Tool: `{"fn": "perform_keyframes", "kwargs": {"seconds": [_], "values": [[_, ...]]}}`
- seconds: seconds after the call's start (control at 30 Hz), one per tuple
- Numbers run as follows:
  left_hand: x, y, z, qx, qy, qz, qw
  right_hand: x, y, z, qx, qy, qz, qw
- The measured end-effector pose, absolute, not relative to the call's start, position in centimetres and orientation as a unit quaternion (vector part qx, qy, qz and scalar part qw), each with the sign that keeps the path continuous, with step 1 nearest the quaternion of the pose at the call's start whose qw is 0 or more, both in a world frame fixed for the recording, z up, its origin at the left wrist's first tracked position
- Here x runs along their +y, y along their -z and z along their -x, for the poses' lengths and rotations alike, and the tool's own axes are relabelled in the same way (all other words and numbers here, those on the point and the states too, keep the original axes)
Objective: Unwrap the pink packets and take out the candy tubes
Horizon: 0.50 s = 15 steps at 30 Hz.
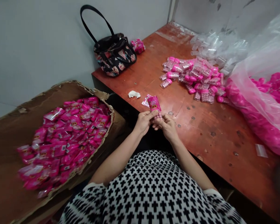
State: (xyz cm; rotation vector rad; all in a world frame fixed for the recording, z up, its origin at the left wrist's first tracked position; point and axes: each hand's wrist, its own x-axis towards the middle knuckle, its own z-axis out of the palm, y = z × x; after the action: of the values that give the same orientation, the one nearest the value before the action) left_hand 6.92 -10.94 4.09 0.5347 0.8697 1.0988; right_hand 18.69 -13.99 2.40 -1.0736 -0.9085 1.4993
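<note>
Between both hands, above the table's near edge, is a small pink printed packet [154, 104] with pink balls showing at its lower end. My left hand [143, 122] pinches its lower left side between thumb and fingers. On the other side my right hand [167, 126] is closed on the lower right, thumb across the front. Just behind the packet lies a clear and pink printed wrapper [145, 100] on the table. A heap of clear bottles with pink caps and pink balls inside [196, 76] lies farther back to the right.
At left, a cardboard box [109, 107] holds many pink packets [67, 137]. A floral handbag [116, 57] stands at the table's [200, 124] far left edge, near a white crumpled lump [134, 94]. Rightward are a plastic bag of pink caps [252, 109], empty clear bottles [214, 46] and a loose clear tube [261, 150].
</note>
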Motion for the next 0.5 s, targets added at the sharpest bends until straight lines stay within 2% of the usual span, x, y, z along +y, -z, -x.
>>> {"fn": "perform_keyframes", "kwargs": {"seconds": [0.23, 0.33, 0.4, 0.5], "values": [[-11.8, -3.9, -7.4, 0.363, -0.499, -0.207, 0.760, -13.5, -2.2, -18.9, -0.337, -0.623, 0.440, 0.552], [-12.7, -4.3, -6.8, 0.345, -0.512, -0.199, 0.761, -12.8, -2.8, -18.0, -0.334, -0.630, 0.447, 0.540], [-12.9, -5.1, -5.3, 0.344, -0.566, -0.187, 0.725, -12.5, -3.2, -17.6, -0.348, -0.646, 0.436, 0.521], [-12.4, -6.2, -2.1, 0.366, -0.696, -0.161, 0.596, -12.3, -3.5, -17.7, -0.369, -0.642, 0.431, 0.515]]}}
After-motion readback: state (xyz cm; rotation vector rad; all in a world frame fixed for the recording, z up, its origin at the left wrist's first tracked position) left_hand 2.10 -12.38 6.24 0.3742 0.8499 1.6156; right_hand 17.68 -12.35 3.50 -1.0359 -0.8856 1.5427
